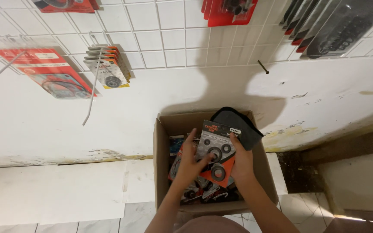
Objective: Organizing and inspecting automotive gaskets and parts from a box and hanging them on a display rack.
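Note:
A blister pack with an orange and black card and several dark rings under clear plastic is held over an open cardboard box. My left hand grips its left edge, thumb on the front. On the pack's right edge is my right hand. More packs of the same kind lie in the box beneath. A dark grey cloth hangs over the box's far right corner.
The box stands on a white tiled floor against a white wall. Above it a white wire grid carries hung packs: a stack of small ones, a large red one and black ones. A brown step is at right.

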